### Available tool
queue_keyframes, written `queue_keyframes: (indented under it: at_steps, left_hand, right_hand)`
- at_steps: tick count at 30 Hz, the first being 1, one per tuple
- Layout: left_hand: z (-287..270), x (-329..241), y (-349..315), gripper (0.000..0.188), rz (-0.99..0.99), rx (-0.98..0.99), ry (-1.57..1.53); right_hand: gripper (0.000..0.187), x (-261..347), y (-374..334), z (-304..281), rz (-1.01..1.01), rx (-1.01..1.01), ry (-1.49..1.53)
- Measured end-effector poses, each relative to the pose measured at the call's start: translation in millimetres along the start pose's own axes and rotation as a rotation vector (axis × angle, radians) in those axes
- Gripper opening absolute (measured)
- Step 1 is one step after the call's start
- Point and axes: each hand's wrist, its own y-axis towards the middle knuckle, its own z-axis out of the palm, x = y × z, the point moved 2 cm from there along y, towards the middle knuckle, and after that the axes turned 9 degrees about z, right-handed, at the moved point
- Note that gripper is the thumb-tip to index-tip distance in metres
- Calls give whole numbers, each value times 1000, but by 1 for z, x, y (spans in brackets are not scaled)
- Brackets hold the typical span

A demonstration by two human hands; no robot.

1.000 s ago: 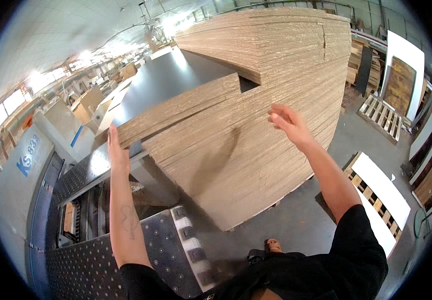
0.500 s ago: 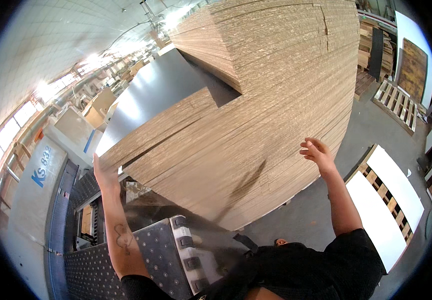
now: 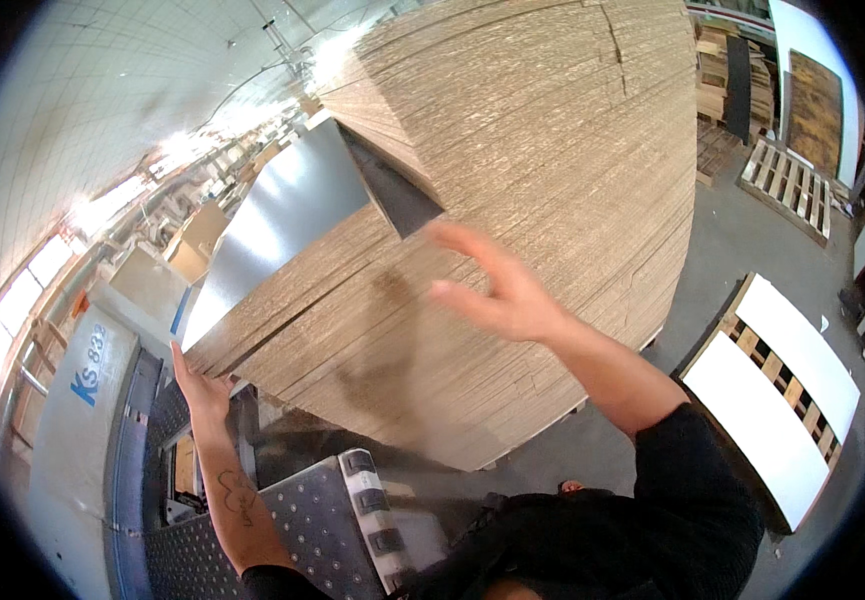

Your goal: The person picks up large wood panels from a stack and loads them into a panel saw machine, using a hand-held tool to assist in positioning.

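Observation:
A tall stack of particle boards rises in front of me, its layered raw edges facing me. On its lower left part, a dark glossy top face reflects the light. A narrow dark gap separates the upper boards there from those below. My left hand is against the near left corner of these upper boards, fingers stretched upward and thumb apart. My right hand, slightly blurred, is open with fingers spread in front of the stack, near the inner corner where the higher pile begins. Nothing is in it.
A grey machine housing stands at the left. Below my left forearm lies a dark studded table with a black-and-white edge. White panels lie on a pallet at the right, and a bare wooden pallet lies farther back.
My right hand has moved left and forward, toward the stack's inner corner. My left hand stays at the boards' corner, its thumb now spread. The view has shifted slightly.

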Motion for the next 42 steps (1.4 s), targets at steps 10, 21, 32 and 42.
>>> queue_keyframes:
  at_steps: [10, 21, 32, 42]
  left_hand:
    - [-6, -3, 5, 52, 47, 22, -56]
    - [-22, -16, -23, 52, -2, -13, 38]
    - [-95, -81, -144, 53, 6, 3, 80]
    - [-99, -124, -272, 60, 62, 57, 116]
  right_hand:
    - [91, 17, 55, 71, 130, -67, -267]
    - [99, 59, 25, 82, 320, -115, -152]
    - [85, 90, -37, 67, 575, 23, 419]
    - [82, 157, -86, 76, 796, -66, 806]
